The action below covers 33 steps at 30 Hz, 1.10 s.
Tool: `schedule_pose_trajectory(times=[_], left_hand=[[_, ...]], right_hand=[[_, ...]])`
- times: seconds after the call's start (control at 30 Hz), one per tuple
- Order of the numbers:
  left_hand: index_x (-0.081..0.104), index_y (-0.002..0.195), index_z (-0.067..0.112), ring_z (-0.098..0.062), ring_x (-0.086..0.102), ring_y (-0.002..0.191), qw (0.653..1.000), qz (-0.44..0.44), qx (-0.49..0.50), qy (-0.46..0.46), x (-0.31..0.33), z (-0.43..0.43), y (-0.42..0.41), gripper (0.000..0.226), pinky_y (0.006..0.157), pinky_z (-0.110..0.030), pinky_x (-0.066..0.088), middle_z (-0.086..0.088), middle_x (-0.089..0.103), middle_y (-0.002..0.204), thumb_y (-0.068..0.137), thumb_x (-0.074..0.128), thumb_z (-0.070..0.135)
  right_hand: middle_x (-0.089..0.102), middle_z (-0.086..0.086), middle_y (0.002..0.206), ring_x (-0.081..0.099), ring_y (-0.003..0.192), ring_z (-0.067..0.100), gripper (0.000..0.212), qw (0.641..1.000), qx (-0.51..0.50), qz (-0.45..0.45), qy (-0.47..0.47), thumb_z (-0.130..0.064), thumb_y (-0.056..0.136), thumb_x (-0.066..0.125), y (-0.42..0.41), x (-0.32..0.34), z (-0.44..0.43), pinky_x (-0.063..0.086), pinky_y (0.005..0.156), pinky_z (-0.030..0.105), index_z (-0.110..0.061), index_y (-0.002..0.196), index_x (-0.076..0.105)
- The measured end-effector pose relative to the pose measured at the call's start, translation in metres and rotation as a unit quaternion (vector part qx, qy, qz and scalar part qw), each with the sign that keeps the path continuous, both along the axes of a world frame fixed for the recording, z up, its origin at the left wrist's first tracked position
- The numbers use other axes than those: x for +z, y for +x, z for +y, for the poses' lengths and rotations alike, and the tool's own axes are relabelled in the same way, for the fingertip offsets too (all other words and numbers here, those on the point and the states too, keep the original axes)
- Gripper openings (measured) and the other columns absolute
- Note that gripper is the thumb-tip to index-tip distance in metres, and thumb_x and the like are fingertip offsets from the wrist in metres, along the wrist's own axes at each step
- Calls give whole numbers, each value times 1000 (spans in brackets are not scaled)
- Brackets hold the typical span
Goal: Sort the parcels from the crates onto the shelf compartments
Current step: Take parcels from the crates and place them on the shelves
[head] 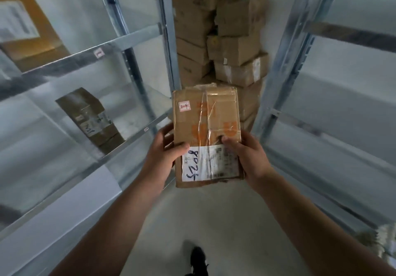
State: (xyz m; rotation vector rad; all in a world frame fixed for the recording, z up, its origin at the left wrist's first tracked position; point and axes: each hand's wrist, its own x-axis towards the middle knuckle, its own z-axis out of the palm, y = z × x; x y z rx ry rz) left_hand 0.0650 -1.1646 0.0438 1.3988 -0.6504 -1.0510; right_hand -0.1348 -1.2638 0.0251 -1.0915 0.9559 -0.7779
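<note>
Taped cardboard parcel [206,134] held between metal shelves.
Left hand [165,153] and right hand [246,153] grip its near end, fingers curled around the edges.

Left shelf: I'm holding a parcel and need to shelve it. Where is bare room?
Left shelf: bare board on both sides of the box, widest between it and the far post. The right shelf boards look bare too, though blurred. Crowded: the carton stack at the aisle's end.

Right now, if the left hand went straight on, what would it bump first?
Probably the stacked boxes ahead, though its parcel would reach them before the left hand. Depth unclear.
</note>
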Motion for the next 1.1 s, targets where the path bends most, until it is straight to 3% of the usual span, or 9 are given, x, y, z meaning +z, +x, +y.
schedule_pose_trajectory(times=[0.17, 0.27, 0.4, 0.5, 0.6, 0.73, 0.87, 0.97, 1.1], left_hand=[[55, 142, 24, -26, 74, 115, 998, 1, 64, -19, -12, -28, 41, 62, 94, -45, 60, -1, 76, 125, 89, 72, -5], [50, 148, 25, -28, 72, 118, 996, -18, 88, -27, -18, -41, 67, 69, 99, -50, 59, -3, 73, 131, 89, 74, -2], [33, 160, 41, -24, 70, 123, 992, -26, 124, -12, -26, -52, 92, 87, 103, -55, 56, 3, 69, 138, 92, 75, 6], [39, 155, 49, -26, 67, 126, 988, -38, 150, -4, -27, -54, 100, 84, 103, -57, 56, 5, 67, 140, 88, 79, 17], [45, 153, 42, -24, 67, 126, 983, -41, 178, -3, -27, -61, 108, 83, 102, -57, 57, 5, 69, 138, 81, 78, 20], [46, 153, 35, -23, 68, 125, 973, -23, 231, -6, -31, -80, 110, 73, 101, -56, 58, 4, 70, 137, 92, 74, 5], [42, 154, 39, -28, 67, 127, 955, -13, 295, 5, -39, -106, 101, 82, 92, -53, 63, 2, 67, 139, 87, 82, 15], [40, 154, 41, -28, 64, 130, 944, -27, 327, 30, -47, -124, 95, 95, 81, -47, 66, 5, 65, 140, 79, 90, 13], [36, 156, 43, -21, 61, 134, 937, -59, 341, 47, -58, -144, 93, 109, 84, -54, 65, 11, 64, 142, 67, 97, 26]], right_hand=[[79, 8, 117, 77, 107, 35, 55, 997, 71, -13, 1, -31, 88, 82, 57, -11, -53, 57, 98, 65, -20, 139, 62], [80, 7, 116, 79, 104, 32, 43, 994, 110, -15, 2, -21, 97, 74, 86, -10, -77, 61, 94, 59, -20, 138, 62], [79, 8, 119, 78, 106, 33, 33, 985, 172, -25, -8, -16, 101, 69, 118, -8, -106, 63, 89, 54, -22, 133, 65], [79, 8, 118, 78, 104, 34, 35, 977, 212, -19, -9, -14, 100, 70, 143, -10, -127, 64, 84, 50, -22, 134, 64], [80, 4, 113, 79, 100, 29, 33, 969, 246, 6, -30, -20, 99, 71, 167, -12, -145, 65, 83, 49, -23, 132, 65], [80, -4, 97, 80, 87, 18, 17, 949, 301, 41, -80, -26, 101, 70, 189, -16, -176, 65, 75, 40, -36, 113, 66], [81, -2, 94, 80, 87, 18, 24, 930, 362, 24, -59, -17, 101, 69, 205, -28, -211, 62, 68, 29, -21, 124, 62], [81, -2, 99, 80, 91, 22, 31, 920, 386, 23, -58, -19, 100, 69, 214, -41, -233, 64, 70, 33, -20, 131, 60], [81, 2, 105, 80, 96, 27, 32, 908, 413, 25, -62, -21, 99, 72, 223, -54, -259, 65, 76, 42, -22, 129, 62]])
